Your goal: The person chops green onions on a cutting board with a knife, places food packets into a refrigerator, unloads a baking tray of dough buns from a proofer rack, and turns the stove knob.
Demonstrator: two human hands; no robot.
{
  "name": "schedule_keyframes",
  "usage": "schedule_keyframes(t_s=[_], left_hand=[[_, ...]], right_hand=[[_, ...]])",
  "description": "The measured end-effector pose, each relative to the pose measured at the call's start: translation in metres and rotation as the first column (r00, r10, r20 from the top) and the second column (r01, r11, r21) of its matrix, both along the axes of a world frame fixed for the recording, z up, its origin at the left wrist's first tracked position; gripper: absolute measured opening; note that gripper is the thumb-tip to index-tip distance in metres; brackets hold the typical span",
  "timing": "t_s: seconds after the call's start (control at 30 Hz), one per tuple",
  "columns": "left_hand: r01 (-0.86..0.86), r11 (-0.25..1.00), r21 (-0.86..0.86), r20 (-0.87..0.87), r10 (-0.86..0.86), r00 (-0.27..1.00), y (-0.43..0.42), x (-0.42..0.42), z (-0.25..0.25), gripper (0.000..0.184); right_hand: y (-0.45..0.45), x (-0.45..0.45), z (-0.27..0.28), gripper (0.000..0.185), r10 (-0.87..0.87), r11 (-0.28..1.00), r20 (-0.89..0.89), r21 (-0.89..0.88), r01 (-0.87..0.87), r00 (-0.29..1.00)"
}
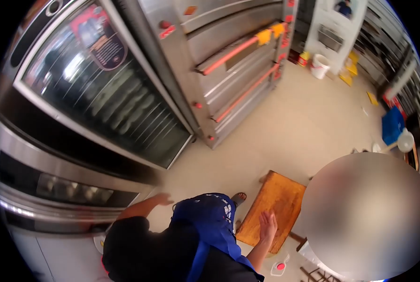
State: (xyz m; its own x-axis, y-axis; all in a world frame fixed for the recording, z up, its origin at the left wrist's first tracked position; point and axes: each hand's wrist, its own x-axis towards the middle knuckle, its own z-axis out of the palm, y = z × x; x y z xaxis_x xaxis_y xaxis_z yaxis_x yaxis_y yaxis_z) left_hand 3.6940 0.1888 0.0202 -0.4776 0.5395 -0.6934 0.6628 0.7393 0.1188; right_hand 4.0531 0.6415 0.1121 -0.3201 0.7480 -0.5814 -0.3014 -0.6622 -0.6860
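My left hand (163, 199) hangs at my side, somewhat blurred, with its fingers loosely stretched and nothing visible in it. It is nearest the low steel oven (64, 192) with a dark window, apart from it. My right hand (268, 225) is raised with fingers extended and holds nothing that I can see. In view it overlaps the worn wooden tabletop (276, 199); I cannot tell whether it touches it. A blue apron (205, 214) covers my front.
A glass-door cabinet (111, 94) with loaded racks stands at left, beside a steel deck oven (238, 61) with orange handles. A white bucket (320, 66) and blue crate (393, 125) stand farther off. A bottle with a red cap (280, 266) is low by the table. A round blur hides the right side.
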Motion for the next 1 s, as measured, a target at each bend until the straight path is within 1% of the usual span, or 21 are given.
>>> schedule_keyframes(t_s=[0.07, 0.1, 0.17, 0.2, 0.27, 0.3, 0.33, 0.37, 0.4, 0.43, 0.47, 0.5, 0.53, 0.6, 0.63, 0.7, 0.73, 0.8, 0.87, 0.93, 1.0], left_hand=[[-0.152, 0.981, 0.122, -0.003, 0.154, 0.988, 0.011, -0.016, 0.015, 0.061], [-0.159, 0.980, 0.123, 0.006, 0.160, 0.987, 0.012, -0.022, 0.011, 0.061], [-0.273, 0.888, 0.370, -0.040, 0.309, 0.950, 0.023, -0.045, -0.012, 0.053], [-0.319, 0.887, 0.333, 0.051, 0.321, 0.946, 0.035, -0.055, -0.019, 0.048], [-0.393, 0.864, 0.316, 0.160, 0.360, 0.919, 0.045, -0.074, -0.065, 0.038], [-0.494, 0.869, 0.027, 0.167, 0.483, 0.859, 0.067, -0.078, -0.071, 0.043], [-0.570, 0.822, -0.016, 0.246, 0.556, 0.794, 0.081, -0.077, -0.072, 0.042], [-0.526, 0.820, 0.225, 0.293, 0.457, 0.839, 0.076, -0.074, -0.098, 0.044], [-0.502, 0.852, 0.146, 0.294, 0.447, 0.845, 0.092, -0.072, -0.096, 0.045], [-0.532, 0.808, 0.251, 0.407, 0.411, 0.816, 0.093, -0.080, -0.122, 0.021], [-0.405, 0.880, 0.248, 0.387, 0.293, 0.874, 0.106, -0.079, -0.113, 0.047], [-0.478, 0.859, 0.184, 0.443, 0.362, 0.820, 0.120, -0.084, -0.117, 0.047], [-0.408, 0.851, 0.331, 0.481, 0.219, 0.849, 0.141, -0.088, -0.106, 0.043], [-0.447, 0.787, 0.426, 0.644, 0.083, 0.761, 0.148, -0.113, -0.085, 0.037], [-0.530, 0.789, 0.310, 0.688, 0.198, 0.698, 0.167, -0.128, -0.082, 0.036], [-0.682, 0.727, 0.075, 0.716, 0.437, 0.545, 0.205, -0.159, -0.079, 0.037], [-0.886, 0.401, -0.233, 0.621, 0.762, 0.182, 0.237, -0.167, -0.067, 0.040], [-0.898, 0.382, -0.219, 0.539, 0.814, 0.215, 0.295, -0.194, -0.057, 0.041], [-0.932, 0.313, -0.181, 0.564, 0.810, 0.162, 0.350, -0.223, -0.051, 0.037], [-0.945, 0.319, -0.066, 0.620, 0.756, 0.212, 0.397, -0.248, -0.055, 0.036], [-0.949, 0.315, -0.028, 0.630, 0.742, 0.228, 0.446, -0.269, -0.051, 0.034]], right_hand=[[0.005, 0.000, -0.037, 0.042, -0.002, 0.963, -0.074, -0.270, -0.018, 0.997], [0.011, -0.005, -0.057, 0.042, 0.004, 0.963, -0.066, -0.267, -0.021, 0.998], [0.027, -0.007, -0.074, 0.045, 0.053, 0.971, -0.078, -0.231, -0.070, 0.996], [0.034, -0.011, -0.071, 0.045, 0.048, 0.976, -0.074, -0.210, -0.062, 0.996], [0.051, -0.057, -0.024, 0.029, 0.226, 0.974, 0.109, -0.015, -0.226, 0.968], [0.064, -0.073, -0.003, 0.029, 0.162, 0.987, 0.113, -0.001, -0.163, 0.980], [0.078, -0.092, 0.017, 0.028, 0.166, 0.986, 0.137, -0.010, -0.167, 0.976], [0.095, -0.107, 0.017, 0.029, 0.155, 0.988, 0.144, -0.006, -0.156, 0.977], [0.111, -0.122, 0.016, 0.031, 0.143, 0.989, 0.150, -0.002, -0.145, 0.978], [0.132, -0.126, 0.003, 0.032, 0.091, 0.993, 0.189, -0.085, -0.076, 0.978], [0.158, -0.131, -0.018, 0.033, 0.045, 0.986, 0.219, -0.164, -0.009, 0.975], [0.187, -0.127, -0.053, 0.033, 0.061, 0.988, 0.153, -0.153, -0.038, 0.986], [0.206, -0.125, -0.076, 0.034, 0.079, 0.986, 0.093, -0.153, -0.064, 0.993], [0.235, -0.157, -0.051, 0.029, 0.129, 0.987, 0.192, -0.115, -0.109, 0.973], [0.243, -0.180, -0.024, 0.032, 0.142, 0.989, 0.200, 0.003, -0.145, 0.969], [0.266, -0.215, 0.011, 0.040, 0.110, 0.985, 0.204, 0.106, -0.133, 0.973], [0.276, -0.227, 0.018, 0.048, 0.084, 0.985, 0.196, 0.132, -0.111, 0.977], [0.303, -0.244, 0.023, 0.056, 0.064, 0.986, 0.187, 0.139, -0.091, 0.980], [0.337, -0.252, 0.022, 0.054, 0.074, 0.995, 0.110, 0.055, -0.080, 0.991], [0.368, -0.261, 0.011, 0.053, 0.081, 0.997, 0.090, 0.011, -0.082, 0.993], [0.411, -0.270, -0.015, 0.051, -0.029, 0.999, 0.073, -0.035, 0.032, 0.997]])
